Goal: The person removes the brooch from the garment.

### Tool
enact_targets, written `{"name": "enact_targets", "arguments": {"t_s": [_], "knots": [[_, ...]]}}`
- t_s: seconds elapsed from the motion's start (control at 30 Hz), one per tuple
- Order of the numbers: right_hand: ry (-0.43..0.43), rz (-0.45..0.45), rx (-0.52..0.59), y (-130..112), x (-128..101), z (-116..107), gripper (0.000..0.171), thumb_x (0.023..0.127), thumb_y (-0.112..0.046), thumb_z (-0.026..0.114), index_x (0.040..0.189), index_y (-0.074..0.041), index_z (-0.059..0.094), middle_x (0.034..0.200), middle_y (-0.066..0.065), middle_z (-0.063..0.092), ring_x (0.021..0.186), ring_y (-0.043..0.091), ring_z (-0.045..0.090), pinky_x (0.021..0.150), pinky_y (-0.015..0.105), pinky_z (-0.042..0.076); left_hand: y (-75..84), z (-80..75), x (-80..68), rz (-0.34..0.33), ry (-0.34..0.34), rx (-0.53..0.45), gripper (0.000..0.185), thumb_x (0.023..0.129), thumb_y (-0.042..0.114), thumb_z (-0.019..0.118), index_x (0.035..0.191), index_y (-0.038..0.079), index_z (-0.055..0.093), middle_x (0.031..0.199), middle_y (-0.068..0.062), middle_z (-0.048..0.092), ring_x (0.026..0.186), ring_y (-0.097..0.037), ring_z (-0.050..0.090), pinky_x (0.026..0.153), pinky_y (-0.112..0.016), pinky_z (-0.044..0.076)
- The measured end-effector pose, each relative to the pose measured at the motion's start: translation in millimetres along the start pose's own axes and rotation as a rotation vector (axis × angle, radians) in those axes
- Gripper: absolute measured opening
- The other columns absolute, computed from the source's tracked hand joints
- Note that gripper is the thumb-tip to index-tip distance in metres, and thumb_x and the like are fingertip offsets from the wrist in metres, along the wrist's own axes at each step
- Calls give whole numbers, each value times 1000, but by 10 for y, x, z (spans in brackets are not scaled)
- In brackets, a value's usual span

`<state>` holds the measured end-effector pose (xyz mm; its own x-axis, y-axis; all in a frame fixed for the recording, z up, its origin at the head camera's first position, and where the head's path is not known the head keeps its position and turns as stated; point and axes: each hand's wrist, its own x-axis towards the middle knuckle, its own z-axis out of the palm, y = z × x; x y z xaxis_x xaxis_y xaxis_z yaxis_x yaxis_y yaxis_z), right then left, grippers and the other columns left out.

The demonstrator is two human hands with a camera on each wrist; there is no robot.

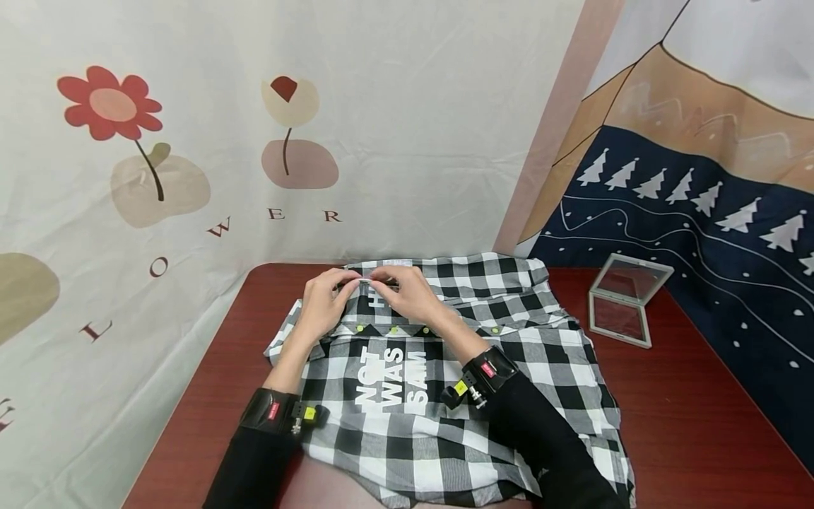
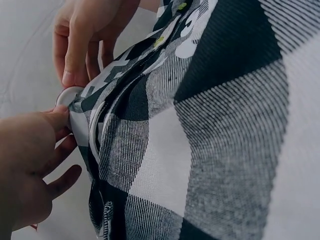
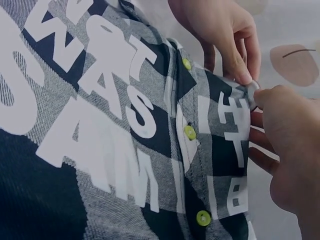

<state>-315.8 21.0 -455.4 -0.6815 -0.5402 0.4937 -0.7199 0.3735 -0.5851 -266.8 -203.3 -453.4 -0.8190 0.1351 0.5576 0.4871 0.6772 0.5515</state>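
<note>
A black-and-white checked shirt [image 1: 445, 417] with white lettering and yellow-green buttons [image 3: 190, 132] lies spread on the table. Up at its far edge, my left hand [image 1: 322, 300] and right hand [image 1: 410, 291] meet, fingertips close together. Between them is a small white curved band [image 2: 70, 95] with a thin dark red edge, right at the cloth's edge. My left hand [image 2: 30, 165] pinches it between thumb and forefinger. From the other side, the right hand [image 3: 292, 135] pinches the same band [image 3: 253, 95]. Cannot tell what the band is.
An open hinged case [image 1: 620, 322] with pale frames and see-through panels sits on the red-brown table [image 1: 712, 417] at the right. Behind the table hangs a pale cloth [image 1: 420, 141] with printed flowers; a navy printed cloth [image 1: 699, 240] hangs on the right.
</note>
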Motion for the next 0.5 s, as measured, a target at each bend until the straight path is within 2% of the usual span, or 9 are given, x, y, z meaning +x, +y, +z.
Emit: {"name": "enact_targets", "arguments": {"t_s": [0.1, 0.23, 0.4, 0.5], "knots": [[-4, -41, -90, -34, 15, -20, 22, 112, -18, 73, 128, -7, 83, 124, 10, 86, 113, 25, 83, 101, 41, 68, 27, -15, 10, 16, -8, 45, 16, 108, 13, 78, 118, 4, 85, 116, -18, 83, 101, -38, 77, 86, -54, 59], [-36, -67, -229, -118, 38, -51, 23, 112, -19, 73, 130, -9, 83, 125, 8, 86, 114, 26, 82, 100, 43, 66, 77, -45, 13, 35, -20, 116, 17, 109, 16, 76, 120, 6, 85, 120, -17, 83, 109, -39, 76, 92, -57, 61], [-64, -112, -387, -234, 69, -66, 20, 112, -20, 73, 128, -12, 83, 119, 6, 87, 108, 26, 82, 99, 45, 65, 139, -71, 7, 69, -31, 203, 18, 111, 19, 74, 120, 7, 85, 120, -16, 83, 114, -41, 76, 101, -59, 61], [-52, -163, -456, -257, 85, -56, 18, 112, -19, 73, 125, -12, 83, 114, 5, 87, 104, 26, 81, 101, 46, 65, 167, -74, 3, 100, -23, 238, 18, 110, 18, 74, 119, 6, 85, 118, -15, 84, 114, -41, 75, 100, -60, 59]]}}
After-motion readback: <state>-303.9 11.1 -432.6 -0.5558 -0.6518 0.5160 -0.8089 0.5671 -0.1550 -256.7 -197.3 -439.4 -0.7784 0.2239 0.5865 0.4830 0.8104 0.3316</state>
